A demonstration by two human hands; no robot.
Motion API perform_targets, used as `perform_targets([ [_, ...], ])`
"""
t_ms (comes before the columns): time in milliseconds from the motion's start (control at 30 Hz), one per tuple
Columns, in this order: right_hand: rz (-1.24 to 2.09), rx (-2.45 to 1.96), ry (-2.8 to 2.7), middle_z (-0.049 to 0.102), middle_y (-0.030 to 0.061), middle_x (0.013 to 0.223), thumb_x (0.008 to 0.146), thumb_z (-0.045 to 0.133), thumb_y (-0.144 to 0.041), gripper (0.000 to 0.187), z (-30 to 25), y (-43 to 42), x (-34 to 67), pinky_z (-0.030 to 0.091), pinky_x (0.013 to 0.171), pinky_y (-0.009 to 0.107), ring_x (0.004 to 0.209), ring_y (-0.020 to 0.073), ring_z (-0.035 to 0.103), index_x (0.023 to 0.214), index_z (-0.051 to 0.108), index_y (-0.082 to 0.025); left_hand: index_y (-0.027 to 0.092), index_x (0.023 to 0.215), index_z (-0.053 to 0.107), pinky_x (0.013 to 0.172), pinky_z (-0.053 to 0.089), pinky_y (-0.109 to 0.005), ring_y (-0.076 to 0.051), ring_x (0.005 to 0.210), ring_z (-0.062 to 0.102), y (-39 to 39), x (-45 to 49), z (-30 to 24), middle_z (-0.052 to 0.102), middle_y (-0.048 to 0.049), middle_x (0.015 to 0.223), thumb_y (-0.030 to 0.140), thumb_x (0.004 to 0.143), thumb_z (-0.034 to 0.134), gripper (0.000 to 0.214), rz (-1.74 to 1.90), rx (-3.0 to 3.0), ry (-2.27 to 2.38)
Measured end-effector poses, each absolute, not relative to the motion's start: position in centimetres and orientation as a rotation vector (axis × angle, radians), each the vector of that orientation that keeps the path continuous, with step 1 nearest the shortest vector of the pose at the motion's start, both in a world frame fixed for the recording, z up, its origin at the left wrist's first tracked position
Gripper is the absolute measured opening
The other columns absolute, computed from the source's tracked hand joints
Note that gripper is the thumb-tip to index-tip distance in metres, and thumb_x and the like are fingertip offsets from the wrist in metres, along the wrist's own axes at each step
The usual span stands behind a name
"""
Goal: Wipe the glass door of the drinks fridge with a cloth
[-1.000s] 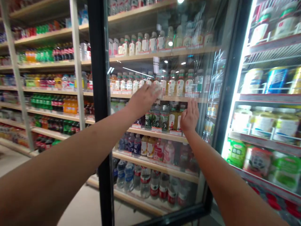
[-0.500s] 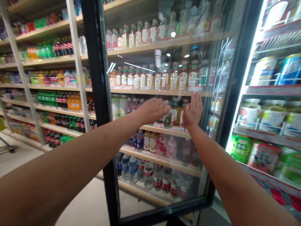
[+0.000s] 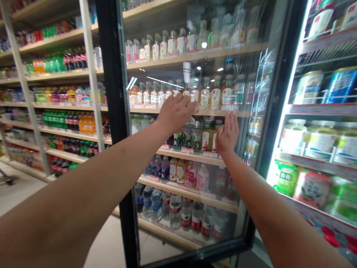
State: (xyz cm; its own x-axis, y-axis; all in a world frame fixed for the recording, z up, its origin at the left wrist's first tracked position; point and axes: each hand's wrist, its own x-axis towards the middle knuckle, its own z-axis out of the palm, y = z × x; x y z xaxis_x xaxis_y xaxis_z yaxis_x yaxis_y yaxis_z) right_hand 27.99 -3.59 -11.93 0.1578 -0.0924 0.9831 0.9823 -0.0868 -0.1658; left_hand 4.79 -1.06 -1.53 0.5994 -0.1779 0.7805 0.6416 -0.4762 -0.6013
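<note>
A glass door [image 3: 167,243] with a black frame stands swung out in front of me. My left hand [image 3: 178,110] is at the glass near its middle, fingers curled and closed. Something small and pale shows under its fingertips, too little to name. Further right, my right hand [image 3: 228,133] lies flat against the pane with fingers stretched upward, holding nothing. Behind the glass, rows of bottled drinks [image 3: 205,97] show through, and my left hand and forearm hide part of them.
Wooden shelves [image 3: 65,106] of bottled drinks run along the left, with white uprights between them. At right is the lit cooler with jars [image 3: 320,139], cans [image 3: 341,87] and green packs [image 3: 286,175] on wire racks. A cart wheel [image 3: 9,181] shows at the left edge.
My left hand has moved up and slightly left across the glass. My right hand stays flat in nearly the same spot. The view has shifted slightly.
</note>
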Motion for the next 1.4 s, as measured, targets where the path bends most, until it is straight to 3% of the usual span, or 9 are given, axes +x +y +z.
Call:
perform_targets([
  [133, -1.193, -1.295, -0.972, 0.043, 0.0126, 0.155, 0.095, 0.029, -0.022, 0.057, -11.9, -3.7, 27.8, 0.031, 0.12, 0.045, 0.15, 0.0214, 0.029, 0.149, 0.042, -0.012, 0.018, 0.141, 0.043, 0.108, 0.038, -0.045, -0.029, 0.137, 0.042, -0.5, 4.8, -4.7, 0.048, -0.0123, 0.148, 0.024, 0.1, 0.042, 0.042, -0.934, -1.927, -0.252],
  [300, -1.165, -1.299, -0.986, 0.042, 0.0127, 0.156, 0.095, 0.029, -0.022, 0.058, -11.8, -3.7, 27.9, 0.031, 0.12, 0.047, 0.15, 0.0221, 0.029, 0.151, 0.039, -0.014, 0.025, 0.149, 0.035, 0.12, 0.026, -0.037, -0.018, 0.148, 0.029, -0.2, 4.3, -6.8, 0.035, -0.004, 0.159, 0.014, 0.096, 0.041, 0.055, -0.515, -2.094, 0.016],
  [400, -1.167, -1.295, -0.989, 0.042, 0.0127, 0.156, 0.094, 0.029, -0.022, 0.059, -11.8, -3.6, 28.1, 0.031, 0.12, 0.047, 0.15, 0.0221, 0.029, 0.152, 0.038, -0.015, 0.03, 0.149, 0.037, 0.119, 0.028, -0.041, -0.019, 0.147, 0.03, -0.1, 3.6, -4.1, 0.039, -0.0015, 0.157, 0.008, 0.092, 0.045, 0.061, -0.651, -2.045, -0.075],
  [533, -1.189, -1.287, -0.989, 0.043, 0.0121, 0.155, 0.095, 0.029, -0.022, 0.058, -11.8, -3.5, 28.3, 0.031, 0.119, 0.047, 0.15, 0.0221, 0.029, 0.152, 0.039, -0.016, 0.025, 0.144, 0.044, 0.11, 0.038, -0.047, -0.026, 0.137, 0.043, -0.3, 3.7, -1.6, 0.046, -0.0044, 0.153, 0.011, 0.097, 0.039, 0.05, -1.046, -1.888, -0.331],
  [633, -1.187, -1.28, -0.983, 0.043, 0.0128, 0.155, 0.095, 0.028, -0.023, 0.057, -11.8, -3.5, 28.2, 0.031, 0.12, 0.046, 0.15, 0.022, 0.029, 0.15, 0.04, -0.013, 0.023, 0.139, 0.05, 0.102, 0.044, -0.039, -0.021, 0.123, 0.054, -0.9, 4.6, -3.9, 0.054, -0.0028, 0.146, 0.012, 0.101, 0.03, 0.044, -0.856, -1.924, -0.184],
  [767, -1.169, -1.273, -0.984, 0.043, 0.0133, 0.154, 0.095, 0.028, -0.023, 0.057, -11.8, -3.6, 28.1, 0.03, 0.12, 0.047, 0.15, 0.0222, 0.03, 0.149, 0.042, -0.012, 0.03, 0.13, 0.056, 0.094, 0.046, -0.032, -0.015, 0.111, 0.059, -1.3, 5.2, -6.6, 0.062, 0.0016, 0.137, 0.012, 0.101, 0.038, 0.039, -0.439, -2.001, 0.131],
  [967, -1.154, -1.28, -1.0, 0.042, 0.0129, 0.156, 0.094, 0.03, -0.022, 0.058, -11.9, -3.6, 28.2, 0.03, 0.12, 0.048, 0.15, 0.0225, 0.027, 0.151, 0.038, -0.014, 0.022, 0.131, 0.057, 0.091, 0.046, -0.039, -0.022, 0.11, 0.058, -0.9, 5.0, -2.9, 0.059, -0.0022, 0.141, 0.015, 0.101, 0.039, 0.035, -1.047, -1.9, -0.214],
  [1233, -1.178, -1.266, -0.99, 0.043, 0.014, 0.154, 0.095, 0.03, -0.022, 0.057, -11.9, -3.5, 28.2, 0.031, 0.12, 0.046, 0.149, 0.0224, 0.031, 0.149, 0.042, -0.012, 0.027, 0.121, 0.064, 0.082, 0.044, -0.029, -0.014, 0.105, 0.06, -1.4, 5.9, -8.9, 0.064, 0.0025, 0.134, 0.019, 0.103, 0.043, 0.029, -0.421, -1.983, 0.3],
  [1400, -1.167, -1.261, -0.995, 0.042, 0.0142, 0.155, 0.094, 0.03, -0.022, 0.058, -11.9, -3.6, 28.2, 0.03, 0.12, 0.048, 0.15, 0.0229, 0.029, 0.15, 0.04, -0.012, 0.025, 0.135, 0.055, 0.091, 0.045, -0.039, -0.021, 0.113, 0.056, -0.5, 4.9, -3.5, 0.058, -0.0011, 0.142, 0.014, 0.1, 0.04, 0.039, -0.924, -1.96, -0.118],
])
